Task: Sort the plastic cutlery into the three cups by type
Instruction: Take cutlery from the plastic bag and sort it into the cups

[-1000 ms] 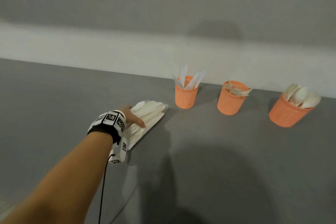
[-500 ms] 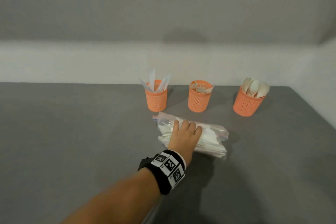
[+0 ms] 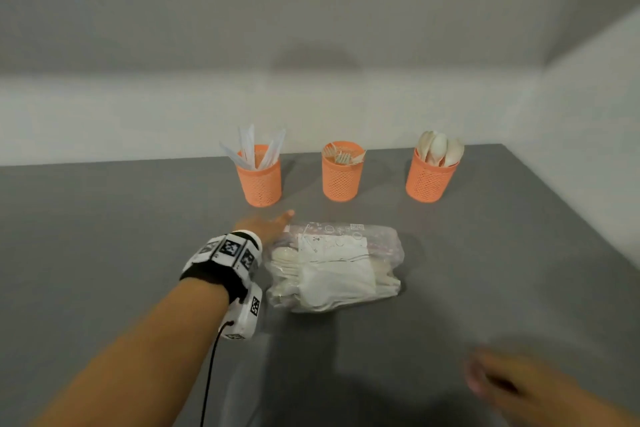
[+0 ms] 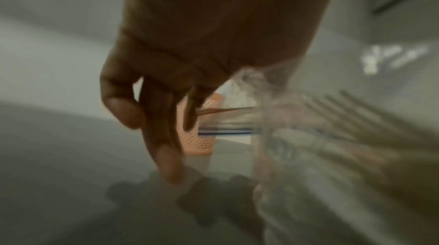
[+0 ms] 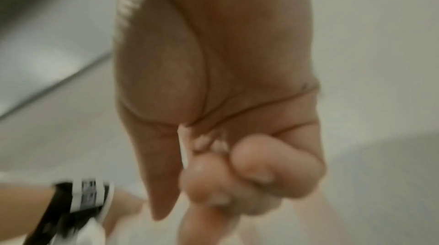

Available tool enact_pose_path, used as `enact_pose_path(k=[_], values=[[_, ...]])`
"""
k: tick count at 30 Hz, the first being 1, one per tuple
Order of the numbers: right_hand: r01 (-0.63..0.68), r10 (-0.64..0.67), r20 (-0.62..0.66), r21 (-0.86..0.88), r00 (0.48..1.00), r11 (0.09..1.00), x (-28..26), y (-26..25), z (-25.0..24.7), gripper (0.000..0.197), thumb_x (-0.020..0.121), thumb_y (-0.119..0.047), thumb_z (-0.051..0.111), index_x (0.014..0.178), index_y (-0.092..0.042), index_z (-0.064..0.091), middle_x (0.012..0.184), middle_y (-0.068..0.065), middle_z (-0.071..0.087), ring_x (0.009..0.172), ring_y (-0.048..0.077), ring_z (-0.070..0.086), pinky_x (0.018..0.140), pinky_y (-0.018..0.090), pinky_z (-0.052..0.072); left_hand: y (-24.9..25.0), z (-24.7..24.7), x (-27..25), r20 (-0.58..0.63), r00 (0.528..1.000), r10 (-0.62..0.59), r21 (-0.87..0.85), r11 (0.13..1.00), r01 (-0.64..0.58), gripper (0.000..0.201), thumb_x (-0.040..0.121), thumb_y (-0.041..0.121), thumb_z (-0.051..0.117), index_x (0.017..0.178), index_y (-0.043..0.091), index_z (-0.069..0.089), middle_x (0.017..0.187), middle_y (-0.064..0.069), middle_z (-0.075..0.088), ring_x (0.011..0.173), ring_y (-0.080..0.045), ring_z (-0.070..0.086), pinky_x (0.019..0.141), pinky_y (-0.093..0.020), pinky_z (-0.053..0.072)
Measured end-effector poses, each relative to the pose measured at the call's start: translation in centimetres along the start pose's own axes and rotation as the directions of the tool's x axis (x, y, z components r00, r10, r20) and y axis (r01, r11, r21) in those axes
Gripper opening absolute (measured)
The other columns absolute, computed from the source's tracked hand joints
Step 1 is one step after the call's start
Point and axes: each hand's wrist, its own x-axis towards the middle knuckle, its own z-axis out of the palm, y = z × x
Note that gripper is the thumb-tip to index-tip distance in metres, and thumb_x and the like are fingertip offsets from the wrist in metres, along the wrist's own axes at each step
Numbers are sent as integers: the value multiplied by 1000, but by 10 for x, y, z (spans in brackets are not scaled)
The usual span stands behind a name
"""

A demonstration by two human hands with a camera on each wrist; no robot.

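Note:
Three orange mesh cups stand in a row at the back of the grey table (image 3: 104,236): the knife cup (image 3: 259,182), the fork cup (image 3: 342,177) and the spoon cup (image 3: 430,180). In front of them lies a clear zip bag (image 3: 334,267) full of white plastic cutlery. My left hand (image 3: 277,218) lies just left of the bag's far corner, fingers stretched out and holding nothing. The left wrist view shows those fingers (image 4: 164,145) loose beside the bag (image 4: 297,127). My right hand (image 3: 485,378) is blurred at the lower right, away from the bag. Its fingers (image 5: 261,170) are curled into the palm, empty.
A pale wall runs close behind the cups and turns a corner at the right. The table's right edge slants down past the spoon cup. A black cable hangs from the left wrist camera (image 3: 242,319).
My left hand slid the bag from the left to in front of the cups, then came off its top to its left side. My right hand has come into view.

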Motion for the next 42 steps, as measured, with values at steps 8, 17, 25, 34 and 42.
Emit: enact_pose_path(k=[8,17,25,34,42], values=[[330,-58,-534,430,844,840,120,-68,-85,25,86,-2,61,82,-27,61,79,-9,62,68,-3,53,67,8,42,7,-16,-26,-248,711,659,-321,636,-702,41,75,-14,61,60,25,57,76,4,59,82,-13,54,86,-21,37],[131,-149,14,394,989,910,177,-89,-78,36,88,-36,61,120,-19,61,118,3,63,108,14,57,97,30,44,-3,-9,-44,-473,284,834,200,415,-887,45,57,-13,39,74,25,57,65,14,42,70,-8,37,72,-18,31],[-27,14,-127,-105,992,994,161,-78,-91,18,84,-11,62,67,-15,59,61,-3,47,59,15,46,52,23,30,-13,-21,-54,-319,492,810,403,586,-703,48,69,34,28,67,13,71,72,6,44,77,-19,47,77,-34,23],[25,262,-60,991,963,135,157,-51,-89,20,95,2,41,84,0,58,64,10,64,55,19,70,55,31,60,-8,4,-43,-151,870,470,256,868,-425,12,74,23,71,75,11,73,101,-4,48,98,-29,53,93,-41,45],[116,18,-116,960,993,-254,156,-17,-49,61,40,-19,92,95,-1,72,63,11,56,64,20,64,67,35,59,-20,1,-29,-99,979,177,-709,678,-194,20,83,0,63,102,3,69,62,5,70,61,-5,61,67,-16,55]])
